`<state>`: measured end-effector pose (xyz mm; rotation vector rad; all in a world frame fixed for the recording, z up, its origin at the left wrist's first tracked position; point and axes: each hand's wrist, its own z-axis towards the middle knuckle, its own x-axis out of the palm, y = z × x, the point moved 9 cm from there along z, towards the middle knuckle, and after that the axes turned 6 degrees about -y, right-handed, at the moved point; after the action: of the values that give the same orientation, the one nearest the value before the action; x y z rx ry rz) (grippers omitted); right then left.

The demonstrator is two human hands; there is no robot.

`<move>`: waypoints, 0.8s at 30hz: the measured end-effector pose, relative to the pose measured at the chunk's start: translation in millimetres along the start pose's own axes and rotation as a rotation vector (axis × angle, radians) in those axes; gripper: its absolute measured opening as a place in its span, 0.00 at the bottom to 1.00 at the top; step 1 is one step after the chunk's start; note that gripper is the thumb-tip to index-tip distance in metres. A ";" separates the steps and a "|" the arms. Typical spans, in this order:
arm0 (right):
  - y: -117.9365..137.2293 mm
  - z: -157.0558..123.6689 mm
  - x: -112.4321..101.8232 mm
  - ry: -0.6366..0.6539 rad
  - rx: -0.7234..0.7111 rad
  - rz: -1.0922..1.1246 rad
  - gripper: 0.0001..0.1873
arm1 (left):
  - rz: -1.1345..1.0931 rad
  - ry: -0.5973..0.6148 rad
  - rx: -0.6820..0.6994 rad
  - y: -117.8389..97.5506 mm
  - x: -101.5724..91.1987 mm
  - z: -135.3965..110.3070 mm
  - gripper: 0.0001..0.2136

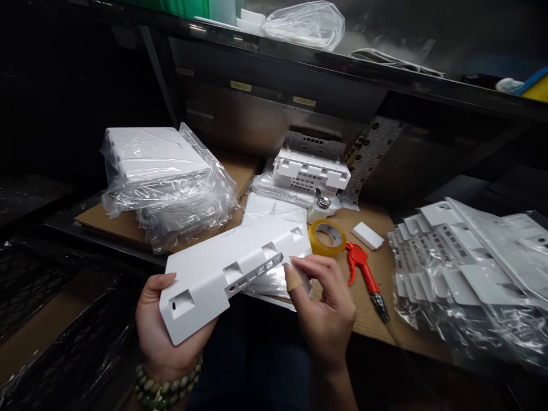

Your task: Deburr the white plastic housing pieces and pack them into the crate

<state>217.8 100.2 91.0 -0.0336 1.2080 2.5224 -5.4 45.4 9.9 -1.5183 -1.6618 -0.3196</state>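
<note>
My left hand [160, 328] grips the near end of a long white plastic cover [222, 271] with square recesses and a slotted edge, holding it tilted up to the right. A bead bracelet [165, 385] circles that wrist. My right hand [323, 305] is curled at the cover's far edge, its thumb and fingertips pinched on the rim; a tan finger cot covers the thumb tip. Under the cover lie flat white parts in clear wrap [274, 208].
A bagged stack of white housings [158, 177] stands at the left on cardboard. At the right lie bagged white brackets [466, 268]. On the bench sit a roll of yellow tape [327, 237], a red air blow gun [363, 271], a white block [367, 236] and a white vented housing [310, 168].
</note>
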 end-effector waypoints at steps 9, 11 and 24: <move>9.5 4.1 19.8 0.050 -0.054 -0.019 0.07 | 0.087 -0.021 0.136 0.3 0.1 -10.7 0.31; 9.8 3.0 19.0 0.051 -0.067 -0.029 0.07 | 0.058 -0.037 0.101 3.4 -1.2 -9.8 0.33; 2.6 2.8 2.3 -0.048 -0.017 0.032 0.09 | 0.008 -0.065 -0.033 15.3 2.0 -3.3 0.27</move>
<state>215.2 101.5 94.4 0.0420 1.1775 2.5460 10.0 48.1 8.2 -1.5750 -1.7083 -0.2973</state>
